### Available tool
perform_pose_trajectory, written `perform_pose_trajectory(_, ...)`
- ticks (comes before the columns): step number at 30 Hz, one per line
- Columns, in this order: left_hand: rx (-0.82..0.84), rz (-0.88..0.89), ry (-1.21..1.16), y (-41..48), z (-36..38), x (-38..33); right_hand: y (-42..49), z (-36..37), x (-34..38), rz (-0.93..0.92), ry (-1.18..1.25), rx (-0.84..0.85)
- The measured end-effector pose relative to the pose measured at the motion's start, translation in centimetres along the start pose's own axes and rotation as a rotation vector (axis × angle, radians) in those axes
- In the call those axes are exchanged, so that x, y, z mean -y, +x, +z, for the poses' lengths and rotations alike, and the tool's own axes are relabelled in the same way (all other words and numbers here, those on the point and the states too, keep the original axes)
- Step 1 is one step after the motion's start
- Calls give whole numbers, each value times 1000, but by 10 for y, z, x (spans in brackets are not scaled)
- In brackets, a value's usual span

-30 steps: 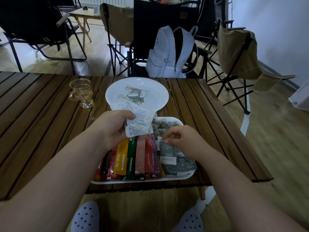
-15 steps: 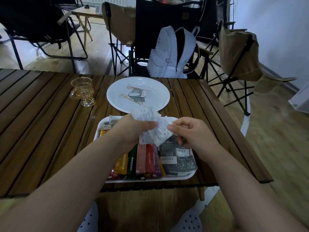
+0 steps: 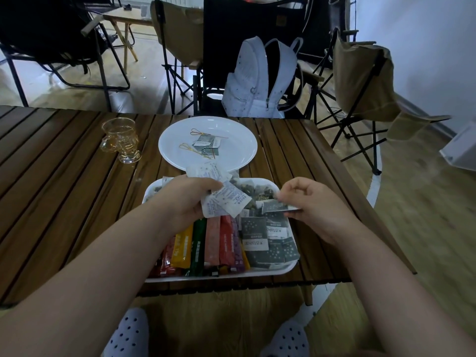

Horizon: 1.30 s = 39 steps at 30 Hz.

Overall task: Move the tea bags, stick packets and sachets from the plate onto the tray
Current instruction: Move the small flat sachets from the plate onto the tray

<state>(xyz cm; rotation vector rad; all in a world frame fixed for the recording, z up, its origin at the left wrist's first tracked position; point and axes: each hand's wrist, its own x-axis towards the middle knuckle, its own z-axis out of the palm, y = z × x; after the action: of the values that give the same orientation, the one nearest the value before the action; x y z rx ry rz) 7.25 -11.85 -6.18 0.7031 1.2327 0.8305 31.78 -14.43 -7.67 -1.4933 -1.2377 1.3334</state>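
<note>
While left hand (image 3: 185,199) clamps a seemingly loose wad of white sachets (image 3: 226,199) and right hand (image 3: 316,204) pinches one dark sachet (image 3: 279,207) over the centre-frame tray (image 3: 283,271), wad may fan out and drop off-tray; few packets (image 3: 206,148) sit on upper-centre plate (image 3: 239,150).

The tray (image 3: 244,275) is packed with stick packets (image 3: 212,240) and dark sachets (image 3: 257,240), and the space above it is taken up by the left hand (image 3: 185,199), full of white sachets (image 3: 226,199), and the right hand (image 3: 319,204), a narrow gap being left between them. Open table (image 3: 64,181) is offered on the left, broken only by the glass cup (image 3: 121,140); the right half of the plate (image 3: 237,140) seems bare, though it is dimly seen.
</note>
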Motion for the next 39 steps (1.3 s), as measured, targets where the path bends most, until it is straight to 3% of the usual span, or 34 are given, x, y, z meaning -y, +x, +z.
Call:
perform_pose_trajectory(9, 15, -16, 4, -4, 2, 0, -1, -3, -5, 87, -585, 41)
perform_pose_trajectory(12, 14, -13, 7, -4, 3, 0, -1, -4, -6, 86, -538, 27)
perform_pose_trajectory(17, 16, -14, 4, -3, 3, 0, -1, -8, -6, 218, -223, 0)
perform_pose_trajectory(23, 14, -10, 3, -1, 2, 1, -2, -4, -3, 221, -478, -78)
perform_pose_trajectory(30, 15, -14, 3, 0, 1, 2, -3, -4, -2, 297, -412, -23)
perform_pose_trajectory(34, 37, -15, 5, 2, -1, 2, -3, 0, -1, 308, -601, -49)
perform_pose_trajectory(39, 63, 17, 29, 4, -1, 5, -7, 5, 4, 97, -557, -154)
